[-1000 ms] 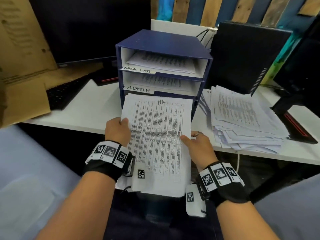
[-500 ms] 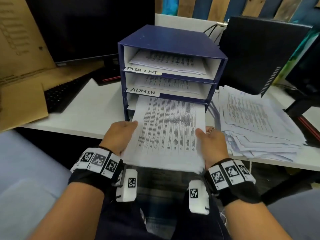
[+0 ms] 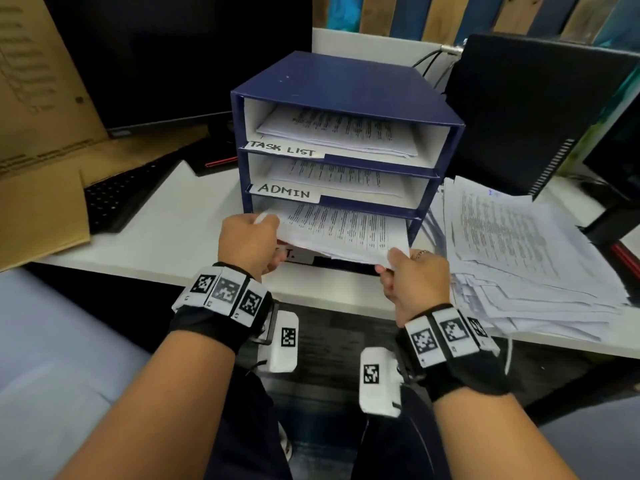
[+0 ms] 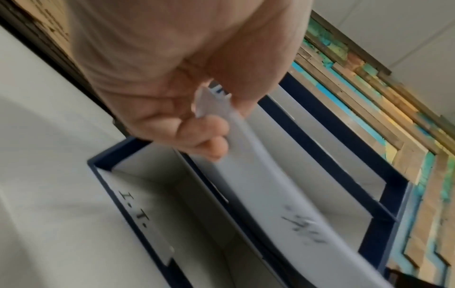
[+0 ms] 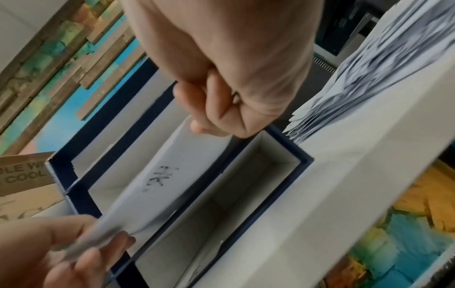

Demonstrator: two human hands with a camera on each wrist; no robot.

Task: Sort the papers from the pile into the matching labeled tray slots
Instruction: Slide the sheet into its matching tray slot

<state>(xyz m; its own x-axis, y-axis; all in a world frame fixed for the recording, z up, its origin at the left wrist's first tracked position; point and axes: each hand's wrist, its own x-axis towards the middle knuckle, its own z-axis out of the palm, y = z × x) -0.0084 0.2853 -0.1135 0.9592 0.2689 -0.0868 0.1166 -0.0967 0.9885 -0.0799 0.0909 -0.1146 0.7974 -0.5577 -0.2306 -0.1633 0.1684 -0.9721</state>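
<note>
Now both hands, left hand (image 3: pixel 247 242) and right hand (image 3: pixel 412 278), pinch the paper's (image 3: pixel 339 230) near corners, its long axis pointing straight into the bottom slot (image 4: pixel 197 224).

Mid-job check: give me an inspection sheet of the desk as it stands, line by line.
Surface: white desk, bare patch left of the tray.
Job's things: blue tray with three slots; top labeled TASK LIST, middle ADMIN, both holding papers; sheet partly inside the bottom slot, labeled I.T.; pile to the right of the tray.
Clutter: cardboard and keyboard at left.
Grippers: left hand and right hand each pinch a near corner of the sheet.
Cables: black cables behind the tray.
Surroundings: dark monitor, black computer case, painted wood wall.
</note>
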